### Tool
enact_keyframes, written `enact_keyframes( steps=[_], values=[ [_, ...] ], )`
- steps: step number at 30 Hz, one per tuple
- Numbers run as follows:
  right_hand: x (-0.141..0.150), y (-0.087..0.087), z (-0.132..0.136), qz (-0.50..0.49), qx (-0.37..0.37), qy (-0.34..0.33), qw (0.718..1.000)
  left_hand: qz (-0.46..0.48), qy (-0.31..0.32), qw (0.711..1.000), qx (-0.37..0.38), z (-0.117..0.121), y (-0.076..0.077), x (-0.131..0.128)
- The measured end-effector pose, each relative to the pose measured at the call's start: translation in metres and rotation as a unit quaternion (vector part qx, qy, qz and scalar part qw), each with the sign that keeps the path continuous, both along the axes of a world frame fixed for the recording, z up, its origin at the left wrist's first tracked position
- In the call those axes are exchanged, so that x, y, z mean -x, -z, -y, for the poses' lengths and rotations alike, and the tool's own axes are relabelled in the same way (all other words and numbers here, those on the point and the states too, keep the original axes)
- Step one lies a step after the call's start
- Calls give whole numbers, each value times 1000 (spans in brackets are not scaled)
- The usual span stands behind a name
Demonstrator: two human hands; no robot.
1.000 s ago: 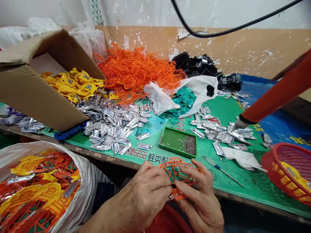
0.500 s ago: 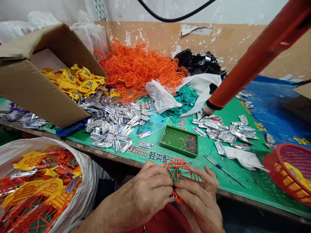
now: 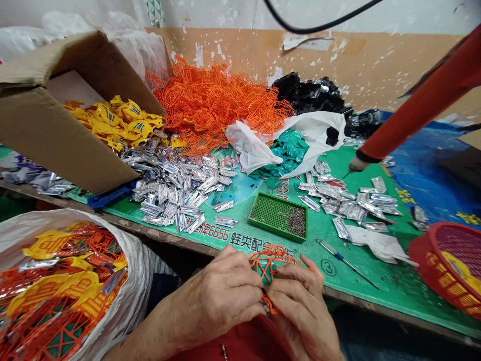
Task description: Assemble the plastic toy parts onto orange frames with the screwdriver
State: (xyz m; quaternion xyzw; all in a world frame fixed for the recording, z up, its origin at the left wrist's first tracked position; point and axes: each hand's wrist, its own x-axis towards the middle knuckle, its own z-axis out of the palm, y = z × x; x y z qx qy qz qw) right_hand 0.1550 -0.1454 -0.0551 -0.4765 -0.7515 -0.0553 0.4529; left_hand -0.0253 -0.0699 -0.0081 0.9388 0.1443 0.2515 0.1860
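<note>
Both of my hands are closed around one orange plastic lattice frame (image 3: 267, 271) at the table's front edge. My left hand (image 3: 225, 291) pinches its left side, fingers curled toward the middle. From the right, my right hand (image 3: 300, 306) grips it with thumb and fingers bent over its lower part. A small piece between the fingertips is mostly hidden. Just beyond my hands lies a green tray (image 3: 278, 216) with many small metal screws (image 3: 296, 221) in its right end. A screwdriver (image 3: 345, 261) rests on the table to the right.
Silvery printed parts (image 3: 176, 185) and orange frames (image 3: 221, 100) are heaped behind. A carton (image 3: 41, 135) holds yellow parts. A white sack (image 3: 139, 271) stands at left, a red basket (image 3: 432, 265) at right. A red power screwdriver (image 3: 421, 105) hangs over the table's right side.
The hanging red tool has swung to the right, away from the tray. My hands still hold the orange frame, and my right hand has shifted slightly left.
</note>
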Motion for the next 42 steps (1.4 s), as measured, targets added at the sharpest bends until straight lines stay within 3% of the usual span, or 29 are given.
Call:
enact_keyframes(
  steps=[8,13,17,21,27,34,37,42],
  values=[
    [-6,1,-1,-6,13,-44,999,-13,9,1000,5,0,-3,-3],
    [-9,-3,0,-102,48,-82,990,-27,39,998,38,-3,-10,-1],
    [-10,-2,-2,-154,21,-97,983,-22,41,998,49,-4,-9,0],
    [-9,-1,-2,-145,14,-88,985,-11,35,998,42,-4,-5,-1],
    [-6,6,2,-137,-34,-10,990,14,9,998,59,-2,0,0],
    [-14,6,4,-20,-34,30,999,103,21,982,157,-5,15,-4],
    [-14,5,2,-2,-40,45,998,108,-2,972,209,-4,18,-7],
    [-11,4,-3,0,-68,87,994,116,-28,932,342,0,22,-10]
  ],
)
